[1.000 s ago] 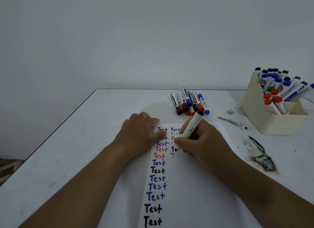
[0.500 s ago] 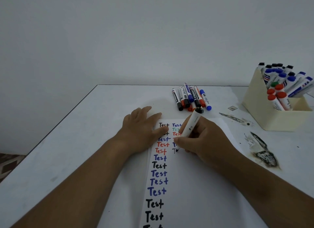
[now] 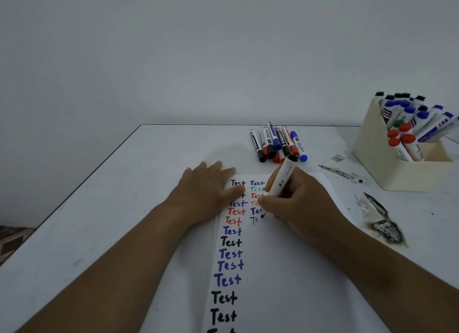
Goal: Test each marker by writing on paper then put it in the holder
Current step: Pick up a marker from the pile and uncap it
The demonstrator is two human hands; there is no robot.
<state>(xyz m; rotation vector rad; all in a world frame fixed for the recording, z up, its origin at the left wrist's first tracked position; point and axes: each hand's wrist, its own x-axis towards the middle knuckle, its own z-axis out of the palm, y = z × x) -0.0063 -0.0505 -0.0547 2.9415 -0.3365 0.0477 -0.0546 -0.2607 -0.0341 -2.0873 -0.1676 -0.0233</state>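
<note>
Right hand (image 3: pixel 298 203) clenched a white black-tipped marker (image 3: pixel 280 183) in a writing grip, tip on the white paper sheet (image 3: pixel 285 258); left hand (image 3: pixel 206 193) lay flat, released, pinning the paper's left edge on the white desk (image 3: pixel 124 208)

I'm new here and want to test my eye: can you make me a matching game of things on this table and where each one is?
Things:
1. marker
2. left hand
3. holder
4. loose markers

Places:
A. flat on the paper's left edge
B. far right of the table
C. in the right hand
D. lying beyond the paper

Pairs: 1-C, 2-A, 3-B, 4-D
</note>
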